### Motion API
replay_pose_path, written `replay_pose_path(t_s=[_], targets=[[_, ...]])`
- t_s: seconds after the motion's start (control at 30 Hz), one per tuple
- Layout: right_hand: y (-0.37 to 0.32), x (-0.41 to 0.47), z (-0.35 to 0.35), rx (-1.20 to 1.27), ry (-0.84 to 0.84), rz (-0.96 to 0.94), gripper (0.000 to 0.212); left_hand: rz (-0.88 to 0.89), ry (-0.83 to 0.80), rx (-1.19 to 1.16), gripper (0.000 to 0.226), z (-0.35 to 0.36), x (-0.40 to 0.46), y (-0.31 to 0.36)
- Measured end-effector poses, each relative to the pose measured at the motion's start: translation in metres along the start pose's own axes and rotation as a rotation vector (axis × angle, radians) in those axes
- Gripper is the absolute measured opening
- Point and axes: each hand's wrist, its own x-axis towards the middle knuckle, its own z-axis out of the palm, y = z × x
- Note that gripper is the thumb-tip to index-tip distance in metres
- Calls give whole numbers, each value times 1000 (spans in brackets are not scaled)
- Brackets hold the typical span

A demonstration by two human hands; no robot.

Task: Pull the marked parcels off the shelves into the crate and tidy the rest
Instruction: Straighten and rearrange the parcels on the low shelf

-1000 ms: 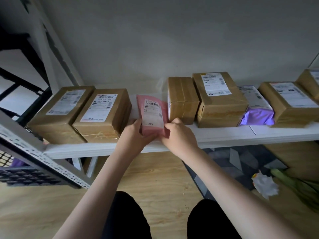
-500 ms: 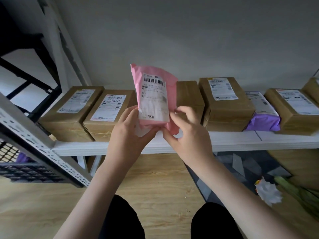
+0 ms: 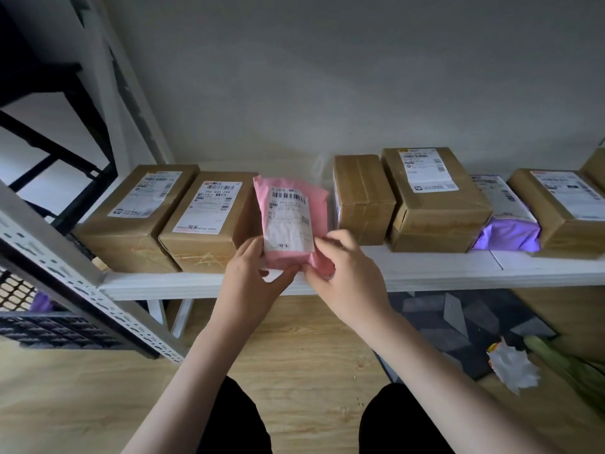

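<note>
Box label [image 3: 212, 206] reads "360 H35 299"; pink parcel [image 3: 291, 221] "淘宝".

Both arms extended; left hand [image 3: 250, 283] and right hand [image 3: 348, 278] fingers curled, pinching.

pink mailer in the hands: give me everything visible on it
The pink mailer is a soft, slightly crinkled plastic pouch, flat and thin-looking. A white shipping label with a barcode near its top covers most of the face turned to the camera; the print is too small to read. It is held upright, top leaning a little left, above the front edge of the white shelf, in the gap between brown boxes. The left hand grips its lower left corner, the right hand pinches its folded lower right corner.
</note>
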Motion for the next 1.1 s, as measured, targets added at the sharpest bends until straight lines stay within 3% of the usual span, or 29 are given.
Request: replay_pose_path(t_s=[0.17,0.5,0.6,0.8,0.9,1.1], targets=[[9,6,15,-18,-130,102,27,-93,-86,11,31,14,9,-15],[16,21,13,-130,-188,124,32,-118,-120,181,34,24,29,-16],[25,11,0,-124,-181,124,45,-152,-148,236,50,21,14,-13],[58,-2,-33,-119,-119,204,52,-5,-97,301,69,24,1,8],[68,-5,-47,-111,-97,235,57,12,-141,290,66,38,10,22],[79,-10,-63,-71,-109,286,67,63,-74,334,49,65,33,51]])
